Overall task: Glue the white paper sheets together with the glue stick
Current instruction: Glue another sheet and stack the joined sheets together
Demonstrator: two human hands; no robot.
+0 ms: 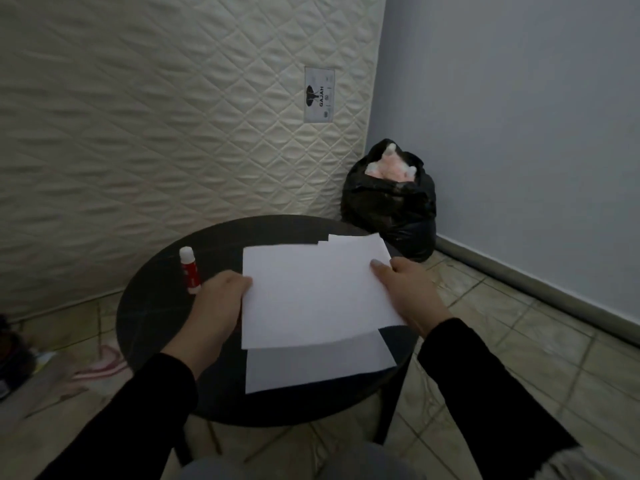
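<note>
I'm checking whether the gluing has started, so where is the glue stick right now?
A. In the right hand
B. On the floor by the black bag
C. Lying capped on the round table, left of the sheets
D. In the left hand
C: the glue stick lies capped on the dark round table, beside the left hand, while both that hand and the right hand hold the top paper sheet.
</note>
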